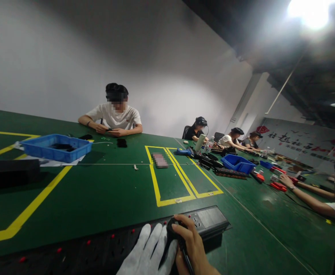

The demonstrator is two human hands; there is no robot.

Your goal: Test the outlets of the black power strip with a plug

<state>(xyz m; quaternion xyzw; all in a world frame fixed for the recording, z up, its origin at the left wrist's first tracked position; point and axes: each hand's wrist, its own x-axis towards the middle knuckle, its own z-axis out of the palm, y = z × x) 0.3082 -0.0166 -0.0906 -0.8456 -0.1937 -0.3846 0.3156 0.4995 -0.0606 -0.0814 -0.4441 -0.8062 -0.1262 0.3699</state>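
Note:
A long black power strip (99, 238) with red switches runs along the near edge of the green table. My left hand (150, 250), in a white glove, rests on the strip with its fingers stretched out. Beside it my bare right hand (192, 244) grips a black plug (172, 226) at the strip's sockets, thumb and fingers wrapped round it. The plug's black cord (186, 256) runs down along the palm. The plug's prongs are hidden, so I cannot tell whether it is in a socket.
Yellow tape (156, 187) marks the green table (107, 191). A blue tray (55, 151) and a black box (11, 172) lie left. A blue bin (237, 164), tools and bottles stand right. A person (117, 118) sits opposite; other people work farther right.

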